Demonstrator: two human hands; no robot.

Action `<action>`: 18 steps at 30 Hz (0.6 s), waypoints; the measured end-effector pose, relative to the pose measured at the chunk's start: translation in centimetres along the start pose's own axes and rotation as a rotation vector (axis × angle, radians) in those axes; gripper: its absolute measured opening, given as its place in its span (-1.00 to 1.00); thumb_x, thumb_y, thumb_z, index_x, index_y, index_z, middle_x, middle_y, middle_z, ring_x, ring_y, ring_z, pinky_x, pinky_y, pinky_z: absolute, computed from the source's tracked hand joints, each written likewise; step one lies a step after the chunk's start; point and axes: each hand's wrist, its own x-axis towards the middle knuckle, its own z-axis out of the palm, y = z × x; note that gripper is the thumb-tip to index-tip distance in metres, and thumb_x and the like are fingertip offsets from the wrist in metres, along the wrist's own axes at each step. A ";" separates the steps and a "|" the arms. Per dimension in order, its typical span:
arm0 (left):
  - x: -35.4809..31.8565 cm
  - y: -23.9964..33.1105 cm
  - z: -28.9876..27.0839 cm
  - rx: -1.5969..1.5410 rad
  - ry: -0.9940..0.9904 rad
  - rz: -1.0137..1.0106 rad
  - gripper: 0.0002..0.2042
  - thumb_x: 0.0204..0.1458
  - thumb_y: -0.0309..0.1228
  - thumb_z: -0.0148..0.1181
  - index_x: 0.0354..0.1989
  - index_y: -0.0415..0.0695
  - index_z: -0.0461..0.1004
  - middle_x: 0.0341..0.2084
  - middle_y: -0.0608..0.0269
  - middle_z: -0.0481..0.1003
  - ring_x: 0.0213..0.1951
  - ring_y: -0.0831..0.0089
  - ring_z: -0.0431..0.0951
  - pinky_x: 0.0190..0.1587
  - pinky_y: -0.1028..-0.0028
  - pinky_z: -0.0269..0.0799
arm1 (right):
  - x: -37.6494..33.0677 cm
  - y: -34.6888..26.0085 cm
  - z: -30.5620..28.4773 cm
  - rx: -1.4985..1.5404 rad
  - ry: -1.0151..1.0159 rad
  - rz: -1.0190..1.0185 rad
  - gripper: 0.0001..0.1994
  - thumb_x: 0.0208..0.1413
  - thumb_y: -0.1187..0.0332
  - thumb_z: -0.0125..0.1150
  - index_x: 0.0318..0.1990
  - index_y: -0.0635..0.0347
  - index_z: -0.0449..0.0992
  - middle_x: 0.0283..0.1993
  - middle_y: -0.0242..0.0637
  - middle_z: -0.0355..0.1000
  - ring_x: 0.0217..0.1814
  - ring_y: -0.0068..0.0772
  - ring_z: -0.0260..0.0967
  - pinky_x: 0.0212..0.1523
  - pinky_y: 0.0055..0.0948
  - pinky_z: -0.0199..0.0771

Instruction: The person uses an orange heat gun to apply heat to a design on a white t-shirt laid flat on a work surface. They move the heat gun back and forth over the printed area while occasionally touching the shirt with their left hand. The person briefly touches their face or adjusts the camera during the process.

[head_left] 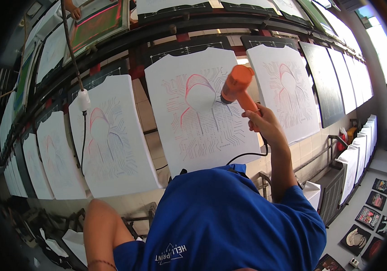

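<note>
My right hand [265, 121] is closed around the handle of an orange hair dryer [238, 81]. The dryer's dark nozzle points down and left, above the right side of the print on a white T-shirt panel [166, 131]. That print is a hooded figure in red and blue lines, with circuit-like traces around it. A black cord [247, 154] runs from the handle toward my body. Of my left arm [103, 226] only the bent elbow and forearm show at the lower left, down to a thin bracelet; its hand is out of the picture.
Similar printed panels lie on both sides, such as a right-hand one [288, 95] and a left-hand one [112, 140]. A cable with a white connector [83, 100] hangs at left. Beyond the rail, another person's hand [73, 11] is at a green screen frame [98, 25].
</note>
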 end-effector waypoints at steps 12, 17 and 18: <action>-2.8 -0.8 17.9 -0.449 -0.022 -0.517 -0.68 0.17 -0.01 0.00 -0.31 0.00 0.45 -0.44 0.35 0.39 -0.34 0.43 0.37 -0.25 0.31 0.30 | 2.4 -1.1 2.6 0.096 0.040 -0.141 -0.62 0.21 0.19 0.17 -0.01 0.37 0.47 -0.49 -0.42 0.38 -0.51 -0.66 0.29 -0.44 -0.62 0.31; -0.4 1.5 21.5 -0.667 0.003 -0.329 -0.72 0.14 -0.07 0.03 -0.31 -0.02 0.45 -0.42 0.32 0.41 -0.31 0.40 0.39 -0.23 0.29 0.33 | 4.4 -3.3 3.8 -0.004 -0.027 -0.187 -0.56 0.22 0.20 0.15 0.08 0.43 0.44 -0.27 -0.28 0.48 -0.46 -0.65 0.30 -0.41 -0.59 0.35; -0.1 1.7 21.8 -0.692 0.007 -0.303 -0.73 0.14 -0.09 0.03 -0.31 -0.02 0.45 -0.42 0.32 0.41 -0.31 0.39 0.40 -0.23 0.29 0.33 | 4.2 -3.4 3.6 0.001 -0.027 -0.171 -0.57 0.22 0.20 0.16 0.07 0.42 0.44 -0.29 -0.29 0.47 -0.46 -0.66 0.30 -0.42 -0.60 0.34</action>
